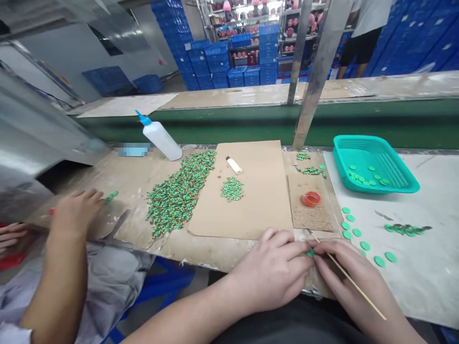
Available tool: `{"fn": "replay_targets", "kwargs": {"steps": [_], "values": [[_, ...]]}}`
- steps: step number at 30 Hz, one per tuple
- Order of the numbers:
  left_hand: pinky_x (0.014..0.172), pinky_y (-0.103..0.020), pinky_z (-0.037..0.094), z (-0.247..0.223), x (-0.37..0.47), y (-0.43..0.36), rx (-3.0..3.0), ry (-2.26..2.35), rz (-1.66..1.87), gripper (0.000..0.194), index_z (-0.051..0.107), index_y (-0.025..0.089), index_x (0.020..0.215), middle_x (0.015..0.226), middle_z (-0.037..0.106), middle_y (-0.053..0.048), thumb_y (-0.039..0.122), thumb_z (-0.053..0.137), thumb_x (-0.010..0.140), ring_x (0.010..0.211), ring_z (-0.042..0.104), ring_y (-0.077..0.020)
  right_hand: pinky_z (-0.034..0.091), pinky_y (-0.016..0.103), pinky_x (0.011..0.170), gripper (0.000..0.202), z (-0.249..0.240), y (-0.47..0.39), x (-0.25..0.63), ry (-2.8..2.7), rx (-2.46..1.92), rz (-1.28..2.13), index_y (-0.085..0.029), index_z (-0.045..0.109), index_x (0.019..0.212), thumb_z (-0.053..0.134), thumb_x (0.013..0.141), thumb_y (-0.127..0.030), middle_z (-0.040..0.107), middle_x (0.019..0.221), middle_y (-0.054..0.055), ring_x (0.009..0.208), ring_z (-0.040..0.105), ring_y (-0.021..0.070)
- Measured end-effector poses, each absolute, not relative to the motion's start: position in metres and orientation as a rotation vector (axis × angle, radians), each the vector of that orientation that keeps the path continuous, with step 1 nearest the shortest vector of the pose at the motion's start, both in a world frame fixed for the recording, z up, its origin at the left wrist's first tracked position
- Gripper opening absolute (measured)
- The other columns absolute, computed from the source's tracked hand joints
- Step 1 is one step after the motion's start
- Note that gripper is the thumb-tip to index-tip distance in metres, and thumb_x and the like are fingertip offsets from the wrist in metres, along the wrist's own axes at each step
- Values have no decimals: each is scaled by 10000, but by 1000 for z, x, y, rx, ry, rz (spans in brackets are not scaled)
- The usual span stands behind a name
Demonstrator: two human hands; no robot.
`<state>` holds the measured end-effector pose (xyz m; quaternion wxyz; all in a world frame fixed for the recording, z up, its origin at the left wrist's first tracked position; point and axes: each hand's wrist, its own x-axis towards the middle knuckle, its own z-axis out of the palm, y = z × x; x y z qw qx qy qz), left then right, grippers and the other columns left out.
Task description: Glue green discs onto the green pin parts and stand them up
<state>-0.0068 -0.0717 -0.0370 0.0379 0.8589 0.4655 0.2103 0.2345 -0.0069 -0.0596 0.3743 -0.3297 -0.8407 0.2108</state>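
Observation:
My left hand (274, 267) and my right hand (349, 272) meet at the table's front edge. A small green disc (310, 253) shows between their fingertips, pinched by my left hand. Between the thumb and fingers of my right hand lies a thin wooden stick with a dark tip (358, 289), slanting back over that hand. Just beyond, a small red dish (311, 198) rests on a stained cardboard piece (311, 220). Several loose green discs (356, 232) are scattered to the right of my right hand.
Left of a cardboard sheet (261, 191) spreads a heap of small green-and-orange pieces (179, 196); a smaller pile (232, 189) sits on it. A white bottle (163, 141) leans behind. At right stands a green basket (375, 186). Another person's hand (77, 210) works at far left.

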Motion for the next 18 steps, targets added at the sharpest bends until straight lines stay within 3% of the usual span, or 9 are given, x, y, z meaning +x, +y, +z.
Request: {"fn": "replay_targets", "kwargs": {"steps": [6, 10, 12, 15, 18], "values": [[962, -423, 544, -35, -13, -81, 2617, 1444, 701, 262, 814, 267, 1370, 1159, 858, -21, 343, 760, 1125, 1097, 736, -215, 747, 377, 809, 86, -61, -8, 235, -2171, -809, 517, -320, 769, 1158, 706, 1157, -261, 860, 1042, 25, 927, 886, 256], [950, -364, 600, -26, -75, -92, 2422, 1831, 806, 217, 810, 265, 1231, 1102, 875, -20, 312, 603, 1188, 1024, 790, -187, 725, 374, 784, 75, -56, -11, 234, -2199, -739, 462, -308, 747, 1173, 689, 1185, -262, 848, 1018, 28, 904, 877, 247], [981, -409, 622, -16, -124, -92, 2214, 2195, 827, 283, 810, 236, 1226, 1147, 873, -78, 296, 535, 1196, 1069, 804, -239, 724, 378, 786, 53, -54, -13, 233, -2179, -729, 427, -294, 739, 1185, 696, 1184, -262, 855, 1018, 33, 895, 880, 245], [1032, -487, 632, 1, -194, -80, 1941, 2557, 710, 261, 826, 211, 1114, 1096, 841, -118, 319, 589, 1141, 1097, 799, -314, 744, 396, 821, 18, -53, -12, 234, -2130, -732, 376, -283, 727, 1175, 721, 1167, -268, 881, 1039, 40, 906, 898, 255], [1145, -528, 636, 11, -232, -59, 1826, 2628, 498, 224, 827, 207, 1146, 1207, 836, -100, 405, 723, 1134, 1197, 788, -298, 757, 404, 829, 21, -52, -11, 234, -2115, -750, 357, -289, 725, 1172, 705, 1175, -281, 900, 1057, 41, 917, 912, 260]]}}
